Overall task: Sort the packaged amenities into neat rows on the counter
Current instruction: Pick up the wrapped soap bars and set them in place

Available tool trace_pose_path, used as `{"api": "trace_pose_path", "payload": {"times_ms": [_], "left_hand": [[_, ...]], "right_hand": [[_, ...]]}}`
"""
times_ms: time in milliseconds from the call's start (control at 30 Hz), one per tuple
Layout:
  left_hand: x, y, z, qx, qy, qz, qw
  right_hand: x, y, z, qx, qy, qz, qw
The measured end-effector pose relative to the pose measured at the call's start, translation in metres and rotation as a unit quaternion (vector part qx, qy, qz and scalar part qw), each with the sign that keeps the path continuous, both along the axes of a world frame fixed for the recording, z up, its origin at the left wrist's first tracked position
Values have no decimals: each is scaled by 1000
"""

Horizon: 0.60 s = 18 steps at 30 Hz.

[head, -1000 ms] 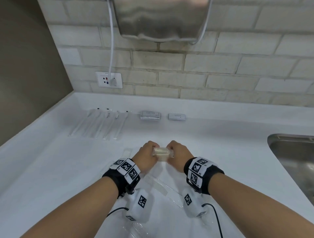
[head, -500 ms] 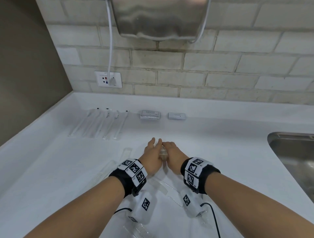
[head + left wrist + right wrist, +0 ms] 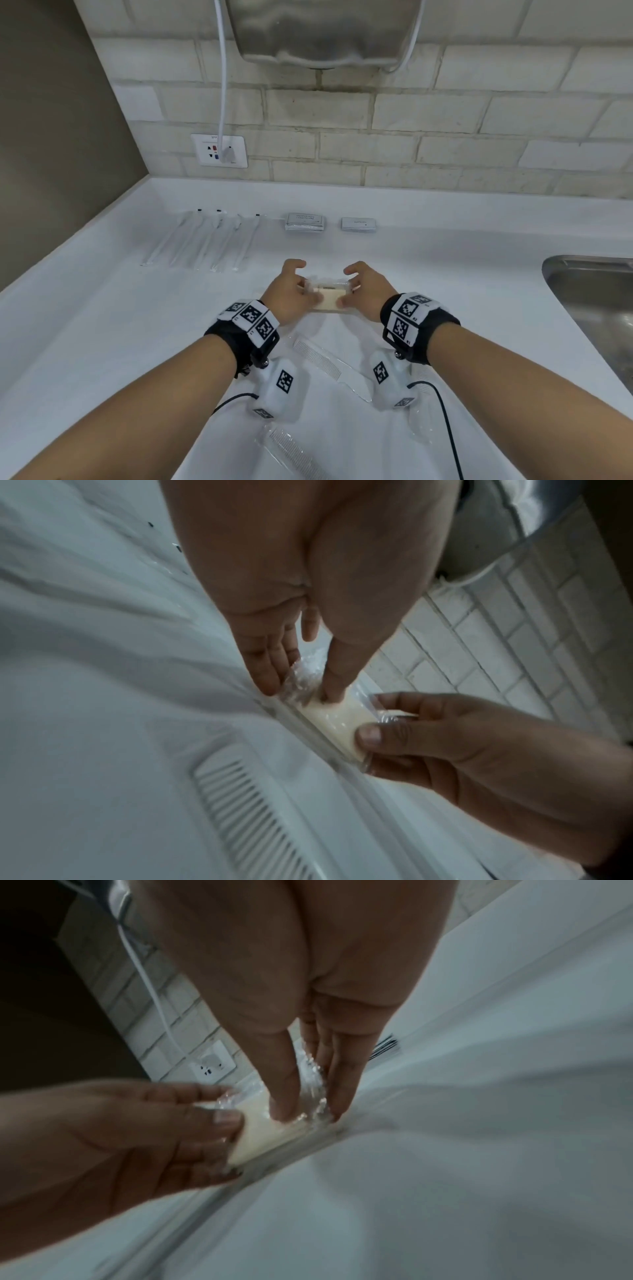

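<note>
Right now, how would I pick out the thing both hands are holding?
Start at the steel sink on the white counter and look left. The left hand and right hand pinch the cream soap bar in clear wrap. The combs nearby are long, toothed and white.

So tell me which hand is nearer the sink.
Right. The right hand pinches the right end of the wrapped soap, on the side toward the sink; the left hand pinches the soap's left end, farther away.
</note>
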State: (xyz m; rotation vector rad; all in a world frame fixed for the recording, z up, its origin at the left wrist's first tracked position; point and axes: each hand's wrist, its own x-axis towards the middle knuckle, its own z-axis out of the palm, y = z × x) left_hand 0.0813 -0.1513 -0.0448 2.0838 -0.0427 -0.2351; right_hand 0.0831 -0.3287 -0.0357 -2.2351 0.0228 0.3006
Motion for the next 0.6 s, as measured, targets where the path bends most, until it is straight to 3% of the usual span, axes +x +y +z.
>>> {"api": "trace_pose_path", "payload": {"times_ms": [200, 367, 600], "left_hand": [[-2, 4, -6, -48, 62, 30, 996], [1, 0, 1, 102, 22, -51, 993], [16, -15, 25, 237, 66, -162, 956]], "right_hand": [[-1, -1, -2, -4, 29, -19, 999], [1, 3, 3, -62, 27, 5, 998], [7, 10, 14, -57, 73, 29, 995]]}}
